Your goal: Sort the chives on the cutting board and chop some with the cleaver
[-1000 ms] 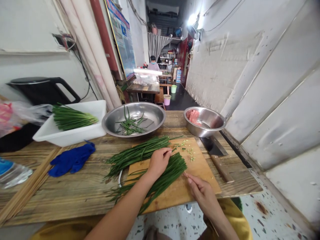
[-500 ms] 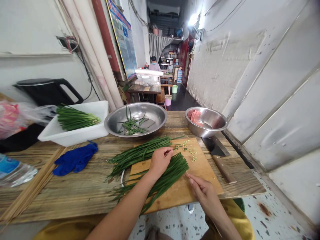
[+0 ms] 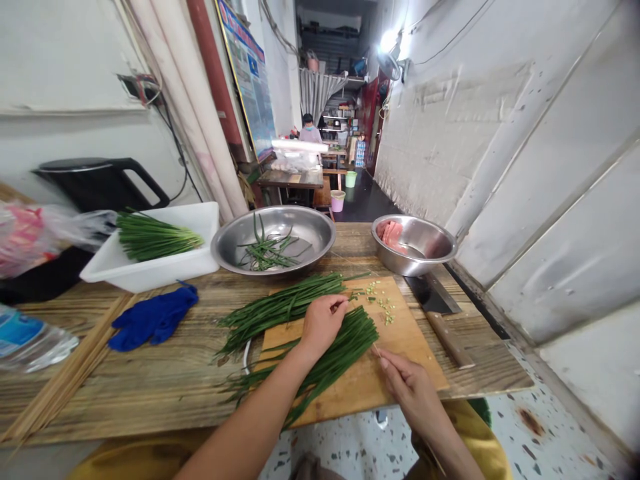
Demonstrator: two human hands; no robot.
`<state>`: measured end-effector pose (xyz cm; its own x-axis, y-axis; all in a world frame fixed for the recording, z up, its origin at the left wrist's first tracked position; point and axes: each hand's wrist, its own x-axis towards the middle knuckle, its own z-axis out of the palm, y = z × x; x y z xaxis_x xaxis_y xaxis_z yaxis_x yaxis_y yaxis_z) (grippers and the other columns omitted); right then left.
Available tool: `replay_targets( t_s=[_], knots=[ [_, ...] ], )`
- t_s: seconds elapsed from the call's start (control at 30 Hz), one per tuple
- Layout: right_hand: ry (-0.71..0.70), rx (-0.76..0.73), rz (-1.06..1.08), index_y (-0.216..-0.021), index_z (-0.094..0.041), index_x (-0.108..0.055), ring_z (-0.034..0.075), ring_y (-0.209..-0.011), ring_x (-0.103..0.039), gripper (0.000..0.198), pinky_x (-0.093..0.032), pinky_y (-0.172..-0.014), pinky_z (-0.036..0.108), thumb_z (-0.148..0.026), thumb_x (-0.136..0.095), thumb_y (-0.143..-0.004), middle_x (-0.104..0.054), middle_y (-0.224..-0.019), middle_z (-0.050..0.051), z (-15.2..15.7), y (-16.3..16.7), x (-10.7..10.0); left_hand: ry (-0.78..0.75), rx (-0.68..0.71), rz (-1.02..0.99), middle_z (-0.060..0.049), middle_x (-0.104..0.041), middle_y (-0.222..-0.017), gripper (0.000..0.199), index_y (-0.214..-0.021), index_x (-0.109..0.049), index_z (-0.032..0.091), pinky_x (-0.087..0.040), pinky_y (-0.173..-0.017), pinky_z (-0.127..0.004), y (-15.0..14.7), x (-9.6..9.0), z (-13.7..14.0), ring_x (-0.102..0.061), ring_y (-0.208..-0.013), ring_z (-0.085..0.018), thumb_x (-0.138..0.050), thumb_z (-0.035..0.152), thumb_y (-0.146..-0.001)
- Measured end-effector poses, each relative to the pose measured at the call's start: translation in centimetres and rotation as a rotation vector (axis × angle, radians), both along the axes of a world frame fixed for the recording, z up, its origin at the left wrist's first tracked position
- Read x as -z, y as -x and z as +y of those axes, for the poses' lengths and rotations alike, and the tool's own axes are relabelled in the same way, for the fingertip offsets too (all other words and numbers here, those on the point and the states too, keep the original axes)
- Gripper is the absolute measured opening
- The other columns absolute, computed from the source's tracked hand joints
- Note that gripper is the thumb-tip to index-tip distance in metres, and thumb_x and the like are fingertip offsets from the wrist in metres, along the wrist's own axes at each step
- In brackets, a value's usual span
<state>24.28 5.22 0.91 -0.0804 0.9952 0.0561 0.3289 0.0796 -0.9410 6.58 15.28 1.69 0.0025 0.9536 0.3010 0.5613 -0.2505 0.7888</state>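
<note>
Two bunches of green garlic chives (image 3: 345, 347) lie on a wooden cutting board (image 3: 415, 363), their leaves trailing off its left side. My left hand (image 3: 323, 327) rests over the chives between the two bunches, thumb and fingers pinched together near the cut ends; what they pinch is too small to make out. At the near bunch's cut ends, my right hand (image 3: 407, 383) is closed on a thin wooden skewer (image 3: 377, 351). The skewer's front part reaches the chives, and its rear part shows below the wrist. Small chopped pale stem pieces (image 3: 386, 304) lie by the board's far edge.
A cleaver (image 3: 443, 320) lies right of the board. Behind stand a steel basin (image 3: 320, 257) with loose chives and a steel bowl (image 3: 425, 267) with pink meat. At left are a white tub (image 3: 150, 277), a blue glove (image 3: 153, 317), bundled skewers (image 3: 65, 373) and a bottle (image 3: 35, 340).
The whole view has shifted very slightly. Both hands keep almost the same pose at the near bunch of chives.
</note>
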Motion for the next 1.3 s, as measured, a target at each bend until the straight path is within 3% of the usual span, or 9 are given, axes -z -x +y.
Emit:
replay_targets(
  t_s=[0.33,0.53,0.8,1.3],
  knots=[
    [0.005,0.000,-0.007,-0.108,-0.017,-0.068,0.024,-0.087,-0.065,0.038,-0.052,-0.080,0.037,-0.041,-0.049,-0.085,-0.071,-0.095,0.009,0.02,-0.04,0.00,-0.006,0.005,0.000,-0.003,-0.072,-0.085,0.017,-0.084,-0.070,0.017,-0.047,-0.071,-0.026,-0.04,-0.06,0.07,-0.063,-0.073,-0.014,-0.054,0.021,-0.078],
    [-0.013,-0.001,0.003,-0.108,-0.018,-0.068,0.025,-0.094,-0.064,0.037,-0.050,-0.086,0.040,-0.041,-0.049,-0.085,-0.073,-0.088,0.008,0.03,0.05,-0.01,-0.003,-0.001,0.012,-0.002,-0.071,-0.081,0.017,-0.083,-0.070,0.017,-0.046,-0.067,-0.025,0.08,0.15,0.13,-0.062,-0.069,-0.013,-0.054,0.020,-0.078],
    [-0.023,0.012,0.023,-0.103,-0.018,-0.071,0.025,-0.097,-0.063,0.040,-0.049,-0.088,0.039,-0.047,-0.052,-0.082,-0.071,-0.099,0.011,0.00,0.05,-0.41,-0.016,0.007,0.023,-0.003,-0.071,-0.082,0.017,-0.083,-0.070,0.017,-0.047,-0.069,-0.026,0.15,0.19,0.10,-0.062,-0.071,-0.014,-0.054,0.021,-0.079],
    [0.005,-0.016,0.014,-0.104,-0.016,-0.070,0.025,-0.085,-0.064,0.043,-0.052,-0.078,0.038,-0.047,-0.047,-0.084,-0.069,-0.064,0.006,0.00,0.26,-0.85,-0.023,0.062,0.028,-0.004,-0.071,-0.090,0.019,-0.087,-0.071,0.018,-0.046,-0.082,-0.028,0.40,0.00,0.15,-0.063,-0.083,-0.015,-0.053,0.020,-0.080]
  ],
)
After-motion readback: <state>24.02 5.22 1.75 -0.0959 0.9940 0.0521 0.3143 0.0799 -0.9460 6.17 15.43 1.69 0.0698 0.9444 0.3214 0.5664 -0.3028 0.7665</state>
